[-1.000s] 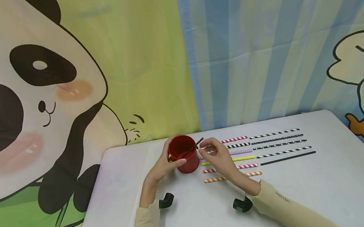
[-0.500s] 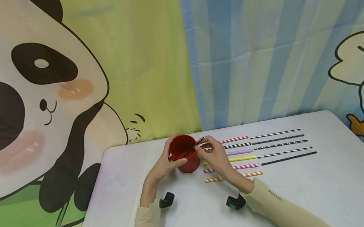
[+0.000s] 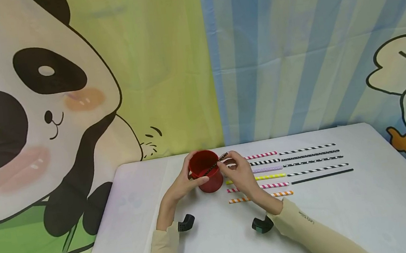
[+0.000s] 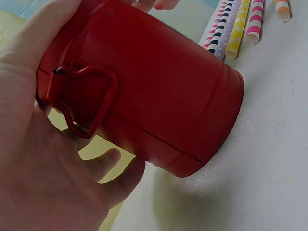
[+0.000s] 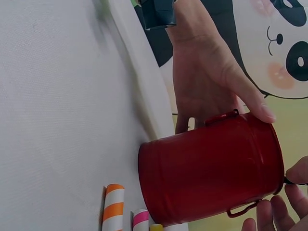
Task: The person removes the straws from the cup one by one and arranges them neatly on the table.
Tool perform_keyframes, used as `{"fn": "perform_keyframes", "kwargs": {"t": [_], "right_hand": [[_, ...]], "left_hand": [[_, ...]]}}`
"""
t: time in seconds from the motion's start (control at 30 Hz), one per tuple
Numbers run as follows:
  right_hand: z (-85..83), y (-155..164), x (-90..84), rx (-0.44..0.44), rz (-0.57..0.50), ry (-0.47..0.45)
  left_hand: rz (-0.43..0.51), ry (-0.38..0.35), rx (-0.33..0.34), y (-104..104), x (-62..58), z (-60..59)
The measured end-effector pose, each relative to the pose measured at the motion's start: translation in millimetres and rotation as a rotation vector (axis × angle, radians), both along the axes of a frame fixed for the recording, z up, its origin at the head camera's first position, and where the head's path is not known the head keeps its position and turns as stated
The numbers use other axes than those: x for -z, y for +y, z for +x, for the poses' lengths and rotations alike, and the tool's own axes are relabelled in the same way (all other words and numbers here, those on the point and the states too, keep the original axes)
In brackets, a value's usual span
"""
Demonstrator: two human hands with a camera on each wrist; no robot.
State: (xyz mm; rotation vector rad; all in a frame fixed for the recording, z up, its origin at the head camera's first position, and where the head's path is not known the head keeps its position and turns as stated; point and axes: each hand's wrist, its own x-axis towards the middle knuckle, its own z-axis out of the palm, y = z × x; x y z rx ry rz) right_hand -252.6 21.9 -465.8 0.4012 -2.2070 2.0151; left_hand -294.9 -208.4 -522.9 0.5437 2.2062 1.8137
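Head overview; wrist close-ups share cup (image 3: 205, 176).

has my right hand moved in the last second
Yes. The right hand shifted slightly left toward the red cup, judged against the orange striped straw.

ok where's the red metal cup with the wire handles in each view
Head: red metal cup at lower centre, left of the straw rows.
Left wrist: it fills the upper middle, lying diagonal in frame.
Right wrist: lower right, beside the straw ends.
Shared landmark: the orange-and-white striped paper straw.
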Motion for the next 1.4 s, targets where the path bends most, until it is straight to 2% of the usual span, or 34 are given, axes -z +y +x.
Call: {"fn": "perform_keyframes", "kwargs": {"t": [0.37, 0.7, 0.93, 1.2, 1.4], "right_hand": [[2.7, 2.8, -11.5, 0.028, 0.052, 0.015], [6.0, 1.9, -25.1, 0.030, 0.035, 0.056], [-9.1, 4.6, -4.1, 0.033, 0.004, 0.128], [-1.4, 11.1, -24.1, 0.025, -0.027, 0.173], [3.8, 18.4, -38.8, 0.020, -0.064, 0.246]], "left_hand": [[-0.015, 0.007, -0.003, 0.5, 0.7, 0.0], [-0.021, 0.020, 0.004, 0.4, 1.2, 0.4], [-0.027, 0.009, 0.000, 1.0, -0.9, 2.0], [-0.035, 0.020, -0.005, 0.9, -1.4, 2.2], [-0.026, 0.019, -0.006, 0.4, 0.1, 1.0]]}}
